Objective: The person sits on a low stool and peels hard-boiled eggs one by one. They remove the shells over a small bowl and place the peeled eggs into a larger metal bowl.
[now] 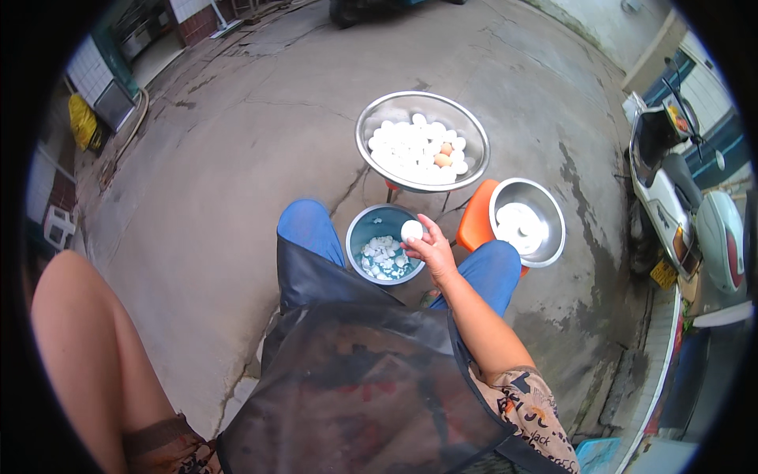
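My right hand (431, 246) holds a white egg (412, 230) between thumb and fingers, over the right rim of a teal-lined bucket (356, 260). Pieces of eggshell (382, 255) lie at the bottom of that bucket, between my knees. Beyond it stands a wide steel bowl (425, 101) heaped with white eggs (402, 145) and a few brown eggs (442, 160). A smaller steel bowl (555, 237) to the right holds several white eggs, overexposed and hard to tell apart. My left hand is out of view; my bent left arm (95, 332) shows at the left.
An orange plastic stool (475, 216) supports or adjoins the smaller bowl. A dark apron (367, 379) covers my lap. A white scooter (669, 189) is parked at the right. A yellow bag (86, 121) and a hose (139, 118) are at the far left, on cracked concrete ground (237, 154).
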A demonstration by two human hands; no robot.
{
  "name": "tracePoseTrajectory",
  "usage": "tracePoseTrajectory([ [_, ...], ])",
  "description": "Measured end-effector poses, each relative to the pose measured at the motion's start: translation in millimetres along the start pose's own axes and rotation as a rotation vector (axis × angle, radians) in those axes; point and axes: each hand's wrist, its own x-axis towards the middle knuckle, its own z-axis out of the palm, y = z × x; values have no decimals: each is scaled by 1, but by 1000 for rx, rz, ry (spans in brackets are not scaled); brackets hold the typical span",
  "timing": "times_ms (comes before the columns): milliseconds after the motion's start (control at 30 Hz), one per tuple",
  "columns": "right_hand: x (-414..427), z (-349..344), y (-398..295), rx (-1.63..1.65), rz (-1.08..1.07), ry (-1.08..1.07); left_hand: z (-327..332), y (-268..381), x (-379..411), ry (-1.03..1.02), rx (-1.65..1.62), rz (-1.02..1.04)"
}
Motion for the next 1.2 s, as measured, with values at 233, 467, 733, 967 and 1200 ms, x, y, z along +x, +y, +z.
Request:
tracePoseTrajectory([
  [233,12,3,15,-43,-185,-47,-14,3,-9,314,126,139],
  [467,23,6,13,-167,-420,17,-26,12,1,1200,268,258],
  [733,23,18,-11,-526,-534,77,141,-112,-66,1013,-872,-1346],
  [967,30,23,9,-573,-535,16,235,-130,-122,848,-1250,-1494],
  [1200,34,21,15,-440,-311,-5,238,-134,-136,872,-1226,-1561],
])
